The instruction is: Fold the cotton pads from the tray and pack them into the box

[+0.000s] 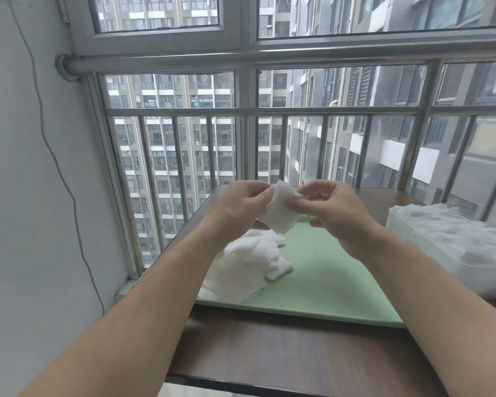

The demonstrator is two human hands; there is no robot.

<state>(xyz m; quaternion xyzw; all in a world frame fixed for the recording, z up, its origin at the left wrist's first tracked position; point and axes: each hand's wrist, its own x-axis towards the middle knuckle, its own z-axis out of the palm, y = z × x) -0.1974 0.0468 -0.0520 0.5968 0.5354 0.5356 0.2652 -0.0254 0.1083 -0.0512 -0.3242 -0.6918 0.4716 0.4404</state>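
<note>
Held up above the green tray point(327, 276), one cotton pad point(281, 214) is pinched at opposite sides by the left hand point(241, 207) and right hand point(337, 216); it looks featherlight, limp and easily crumpled, so light fingertip holds near its edges should suit.

2 forearms outstretched; left hand point(241, 207), right hand point(338, 213) raised, pinching cotton pad point(279, 216).

A brown wooden table point(284, 348) stands against a barred window point(241, 133) facing high-rises.
</note>
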